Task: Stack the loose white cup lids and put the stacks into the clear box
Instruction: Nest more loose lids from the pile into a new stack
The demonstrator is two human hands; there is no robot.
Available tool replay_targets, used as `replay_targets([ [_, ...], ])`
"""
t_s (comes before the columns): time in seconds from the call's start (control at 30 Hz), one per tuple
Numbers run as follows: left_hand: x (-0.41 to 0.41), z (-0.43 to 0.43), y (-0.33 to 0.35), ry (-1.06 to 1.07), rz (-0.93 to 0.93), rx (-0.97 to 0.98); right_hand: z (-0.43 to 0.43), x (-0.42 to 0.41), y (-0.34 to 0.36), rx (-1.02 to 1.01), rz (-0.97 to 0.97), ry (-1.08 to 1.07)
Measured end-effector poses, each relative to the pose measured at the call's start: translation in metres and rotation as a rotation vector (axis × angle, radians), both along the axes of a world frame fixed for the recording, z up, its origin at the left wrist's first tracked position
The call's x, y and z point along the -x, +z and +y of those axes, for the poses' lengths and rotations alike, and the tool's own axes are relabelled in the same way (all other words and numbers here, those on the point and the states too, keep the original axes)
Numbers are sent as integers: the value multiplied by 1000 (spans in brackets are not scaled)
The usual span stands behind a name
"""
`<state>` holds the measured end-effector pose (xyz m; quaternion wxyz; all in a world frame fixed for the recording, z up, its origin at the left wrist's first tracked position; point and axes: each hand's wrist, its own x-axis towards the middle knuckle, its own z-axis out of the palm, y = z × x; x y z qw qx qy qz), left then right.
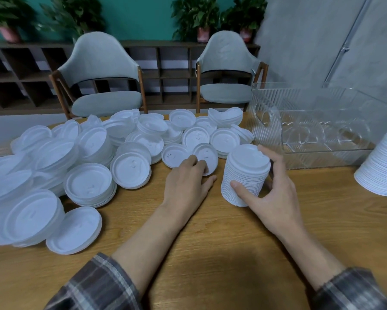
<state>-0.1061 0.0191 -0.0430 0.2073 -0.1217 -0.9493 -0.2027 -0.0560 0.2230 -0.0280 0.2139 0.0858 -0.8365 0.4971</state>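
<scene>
Near the middle of the wooden table [210,253] stands a tall stack [246,173] of nested white lids. The right hand [275,198] grips it, thumb against the near side and fingers curved round the far side and top edge, probably to keep the column steady and square while it grows. Just to its left, the left hand [188,182] pinches the near rim of a single lid [207,157], which is tipped up off the surface, likely so it can be lifted and dropped onto the stack beside it. Beyond and to the left, the loose lids [87,153] lie in a wide heap, some overlapping, some already in short piles, so most of the sorting looks to be undone. To the right, the clear box [322,130] sits close behind the stack, within easy reach for loading; no white lids show inside it. A second stack [382,164] waits at the right edge, near the box. Plaid sleeves [94,285] are pushed back from both forearms, and two chairs [103,86] face the table's far side.
</scene>
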Motion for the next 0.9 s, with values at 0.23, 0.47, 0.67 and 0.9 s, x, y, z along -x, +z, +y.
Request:
replay_targets([
  [0.23,-9,-3,12,-50,-11,-476,-2,-2,3,17,30,-9],
  [0.47,-21,-7,46,-157,-161,-1165,-4,-1,1,53,70,-14],
  [0.67,-22,-5,52,-327,-351,-1321,-7,-1,1,32,74,13],
  [0.9,-27,3,51,-360,-344,-1003,-13,-2,5,94,85,133],
])
